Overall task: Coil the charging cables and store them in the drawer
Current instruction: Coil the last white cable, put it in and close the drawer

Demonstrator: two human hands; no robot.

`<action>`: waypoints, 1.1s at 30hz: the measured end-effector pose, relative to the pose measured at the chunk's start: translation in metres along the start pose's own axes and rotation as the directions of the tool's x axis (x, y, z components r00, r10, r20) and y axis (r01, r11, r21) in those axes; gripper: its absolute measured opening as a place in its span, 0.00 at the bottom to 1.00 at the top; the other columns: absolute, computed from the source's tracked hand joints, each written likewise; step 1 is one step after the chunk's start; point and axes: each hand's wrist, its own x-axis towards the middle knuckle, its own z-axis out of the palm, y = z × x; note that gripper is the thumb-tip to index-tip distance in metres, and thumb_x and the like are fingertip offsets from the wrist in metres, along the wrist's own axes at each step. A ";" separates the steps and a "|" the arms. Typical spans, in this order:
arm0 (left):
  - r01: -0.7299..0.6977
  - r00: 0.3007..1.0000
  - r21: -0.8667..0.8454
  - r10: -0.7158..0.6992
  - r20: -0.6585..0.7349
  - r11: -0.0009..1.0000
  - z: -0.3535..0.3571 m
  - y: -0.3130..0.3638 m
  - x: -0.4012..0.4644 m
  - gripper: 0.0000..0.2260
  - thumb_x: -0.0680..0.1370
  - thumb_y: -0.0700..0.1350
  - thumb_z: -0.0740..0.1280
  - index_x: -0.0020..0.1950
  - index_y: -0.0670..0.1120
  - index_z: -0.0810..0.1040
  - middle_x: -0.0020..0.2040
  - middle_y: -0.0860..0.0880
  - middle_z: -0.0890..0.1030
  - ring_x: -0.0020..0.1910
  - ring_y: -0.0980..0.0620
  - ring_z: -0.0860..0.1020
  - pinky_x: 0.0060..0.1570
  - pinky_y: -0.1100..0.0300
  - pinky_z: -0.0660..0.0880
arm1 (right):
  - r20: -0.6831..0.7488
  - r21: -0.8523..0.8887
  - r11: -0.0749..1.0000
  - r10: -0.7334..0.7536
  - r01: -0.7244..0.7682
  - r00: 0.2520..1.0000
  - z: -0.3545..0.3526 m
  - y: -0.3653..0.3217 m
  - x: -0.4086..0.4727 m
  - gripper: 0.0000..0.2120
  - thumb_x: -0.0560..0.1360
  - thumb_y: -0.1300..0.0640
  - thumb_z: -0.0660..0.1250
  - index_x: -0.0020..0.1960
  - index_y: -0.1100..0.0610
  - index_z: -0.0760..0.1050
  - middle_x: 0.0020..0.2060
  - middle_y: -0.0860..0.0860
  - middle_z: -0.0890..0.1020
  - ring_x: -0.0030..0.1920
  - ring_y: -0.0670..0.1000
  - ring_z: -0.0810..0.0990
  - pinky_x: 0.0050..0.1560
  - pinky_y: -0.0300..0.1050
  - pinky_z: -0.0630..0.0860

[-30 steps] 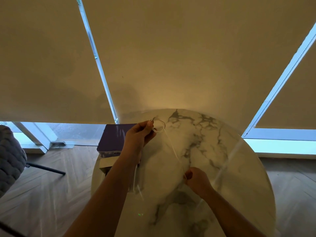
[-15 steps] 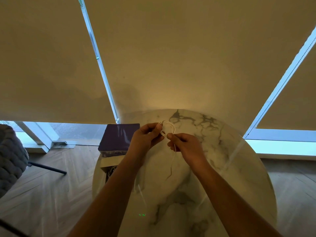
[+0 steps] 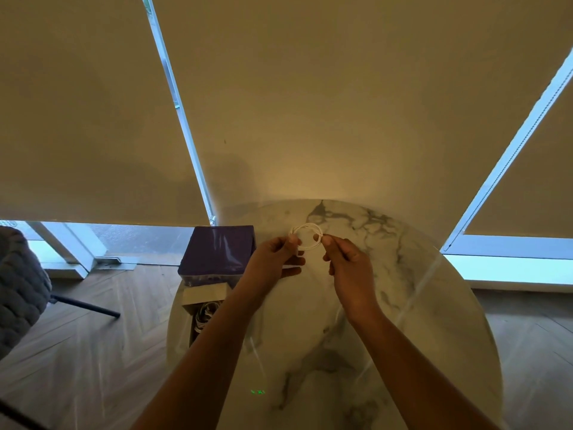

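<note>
Up close, the thumb and forefinger of the left hand [image 3: 273, 259] pinch the left side of a small white charging cable [image 3: 305, 236], which is wound into a neat round coil; the other fingers fan out loosely beneath it. The right hand [image 3: 348, 268] pinches the coil's right side with its fingertips, the remaining fingers curled in toward the palm. Holding it at two opposite points likely keeps the loops stacked so they cannot spring apart. Both hands lift the coil above the far part of a round, white marble-patterned table [image 3: 403, 321], apart from its surface, probably to leave room for finishing the winding. Just left of the left hand, at the table's left edge, sits a dark purple box [image 3: 218, 252]. From its near side an open drawer [image 3: 201, 301] projects, and pale coiled cables [image 3: 206, 313] appear to lie inside it, though a forearm partly hides them. The drawer being open and near suggests this coil goes there next. Beyond the table hang beige window blinds [image 3: 310, 103].
</note>
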 end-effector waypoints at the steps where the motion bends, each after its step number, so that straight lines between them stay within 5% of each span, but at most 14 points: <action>1: -0.009 1.000 0.067 0.008 0.019 0.998 0.000 0.001 0.000 0.08 0.81 0.48 0.61 0.47 0.48 0.77 0.44 0.49 0.81 0.43 0.55 0.80 0.44 0.64 0.78 | -0.007 -0.023 1.000 -0.012 0.012 1.000 -0.001 0.000 0.001 0.08 0.79 0.53 0.63 0.53 0.51 0.81 0.38 0.48 0.79 0.35 0.41 0.74 0.34 0.27 0.69; 6: -0.117 0.993 0.333 0.109 0.042 0.936 -0.008 0.008 0.001 0.06 0.78 0.50 0.65 0.52 0.51 0.79 0.46 0.51 0.82 0.47 0.54 0.80 0.48 0.62 0.77 | 0.083 -0.257 0.963 -0.065 0.084 0.994 -0.010 0.002 0.012 0.08 0.77 0.52 0.66 0.50 0.51 0.82 0.41 0.47 0.80 0.41 0.44 0.77 0.41 0.35 0.69; 10: -0.106 0.994 0.246 0.112 -0.014 0.964 -0.015 0.013 0.003 0.04 0.76 0.47 0.68 0.46 0.49 0.83 0.41 0.50 0.83 0.42 0.56 0.81 0.39 0.69 0.76 | 0.207 -0.352 0.919 -0.110 0.179 0.972 -0.012 0.004 0.014 0.08 0.78 0.51 0.65 0.51 0.50 0.82 0.39 0.45 0.77 0.40 0.44 0.75 0.41 0.35 0.69; 18: -0.070 0.996 -0.083 0.066 -0.055 0.994 -0.017 0.011 -0.005 0.10 0.76 0.41 0.69 0.54 0.38 0.82 0.42 0.45 0.84 0.37 0.58 0.82 0.37 0.69 0.76 | 0.301 -0.431 0.828 -0.242 0.358 0.922 -0.013 0.017 0.016 0.13 0.81 0.55 0.58 0.61 0.51 0.78 0.42 0.49 0.73 0.42 0.45 0.72 0.42 0.29 0.66; 27: -0.050 0.993 -0.235 0.022 -0.119 0.971 -0.021 0.006 -0.003 0.07 0.74 0.42 0.70 0.51 0.43 0.83 0.44 0.46 0.85 0.44 0.53 0.82 0.44 0.64 0.79 | 0.324 -0.529 0.821 -0.039 0.215 0.945 -0.016 0.084 0.002 0.12 0.81 0.56 0.58 0.55 0.51 0.80 0.46 0.46 0.74 0.50 0.46 0.72 0.47 0.36 0.67; 33: -0.030 0.987 -0.286 -0.017 -0.161 0.958 -0.024 0.011 -0.004 0.09 0.75 0.42 0.69 0.53 0.41 0.82 0.46 0.45 0.85 0.45 0.52 0.82 0.48 0.62 0.80 | 0.331 -0.555 0.827 0.122 0.089 0.936 -0.019 0.120 -0.013 0.10 0.79 0.58 0.62 0.54 0.58 0.81 0.49 0.51 0.75 0.49 0.48 0.76 0.58 0.45 0.73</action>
